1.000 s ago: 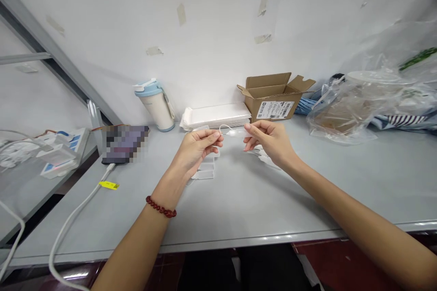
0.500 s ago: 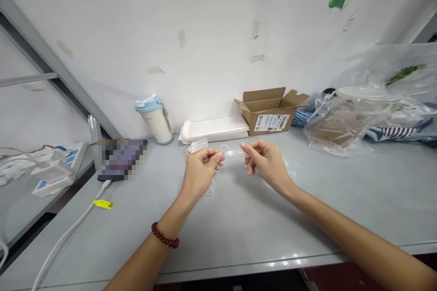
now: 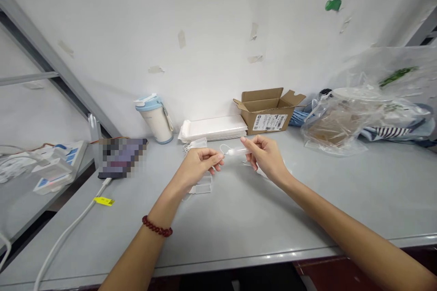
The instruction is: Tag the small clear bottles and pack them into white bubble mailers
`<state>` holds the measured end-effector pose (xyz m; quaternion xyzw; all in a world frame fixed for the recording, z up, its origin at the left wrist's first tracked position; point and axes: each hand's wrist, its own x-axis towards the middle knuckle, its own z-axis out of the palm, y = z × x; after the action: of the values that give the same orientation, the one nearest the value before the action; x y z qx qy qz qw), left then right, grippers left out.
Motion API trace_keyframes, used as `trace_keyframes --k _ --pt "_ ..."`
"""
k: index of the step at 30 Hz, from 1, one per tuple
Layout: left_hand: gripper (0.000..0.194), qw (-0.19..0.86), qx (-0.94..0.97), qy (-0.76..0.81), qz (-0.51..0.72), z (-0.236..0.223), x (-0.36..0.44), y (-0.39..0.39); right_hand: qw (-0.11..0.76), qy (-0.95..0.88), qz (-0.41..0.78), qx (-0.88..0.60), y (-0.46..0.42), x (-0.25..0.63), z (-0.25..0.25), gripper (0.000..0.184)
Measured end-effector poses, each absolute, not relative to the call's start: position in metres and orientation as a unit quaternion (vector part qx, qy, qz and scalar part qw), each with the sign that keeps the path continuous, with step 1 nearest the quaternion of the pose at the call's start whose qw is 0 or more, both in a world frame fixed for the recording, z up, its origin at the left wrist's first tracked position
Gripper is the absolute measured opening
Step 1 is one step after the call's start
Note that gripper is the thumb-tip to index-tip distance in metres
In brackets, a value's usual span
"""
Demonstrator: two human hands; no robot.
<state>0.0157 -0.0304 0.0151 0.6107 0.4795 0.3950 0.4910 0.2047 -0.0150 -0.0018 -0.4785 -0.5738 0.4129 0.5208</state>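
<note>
Two hands of ours are up over the middle of the surface (image 3: 239, 225), a bit nearer its back edge than its front, with one small whitish tag (image 3: 238, 151) between them. Our right hand (image 3: 266, 157) has its grip pinched on the tag's right end, thumb on top. Our left hand (image 3: 202, 163) has a narrow grip too, fingertips closed on the thin white loop (image 3: 223, 146) that comes off the tag's other end.

Below and behind the left hand we've got more tags (image 3: 203, 188) lying on the surface, partly covered, so we can't count them. Something white (image 3: 262, 173) is under the right hand as well, mostly hidden.

Along the back edge, left to right: a blue-lidded cup (image 3: 155, 122), a flat white stack (image 3: 215, 128), an open box (image 3: 269, 120) just beside it, then a clear bag (image 3: 329, 134) toward the back right corner. Near the left edge lies a phone (image 3: 126, 159), its screen blurred, with a white cable (image 3: 73, 225) running to the front.
</note>
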Motion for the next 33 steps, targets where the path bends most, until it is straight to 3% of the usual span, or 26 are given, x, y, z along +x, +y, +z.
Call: trace_keyframes --k 7,11,15,20,26,33 --pt "0.024 0.45 0.63 0.502 0.385 0.02 -0.002 -0.025 0.473 -0.641 0.391 -0.46 -0.005 0.211 -0.008 0.047" --pt "0.024 0.407 0.615 0.531 0.417 0.027 -0.031 -0.019 0.405 -0.714 0.208 -0.531 0.01 0.232 0.001 0.045" --pt "0.023 0.389 0.599 0.573 0.401 0.028 -0.051 -0.016 0.264 -0.778 0.078 -0.565 0.023 0.255 0.004 0.024" --pt "0.02 0.408 0.624 0.58 0.328 0.031 -0.065 -0.017 0.157 -0.79 0.104 -0.583 0.035 0.277 -0.006 0.022" --pt "0.02 0.441 0.672 0.543 0.242 0.037 -0.078 -0.023 0.112 -0.765 0.163 -0.613 0.043 0.288 -0.009 0.024" --pt "0.024 0.455 0.684 0.544 0.17 0.024 -0.08 -0.017 0.084 -0.77 0.149 -0.615 0.044 0.287 -0.006 0.022"
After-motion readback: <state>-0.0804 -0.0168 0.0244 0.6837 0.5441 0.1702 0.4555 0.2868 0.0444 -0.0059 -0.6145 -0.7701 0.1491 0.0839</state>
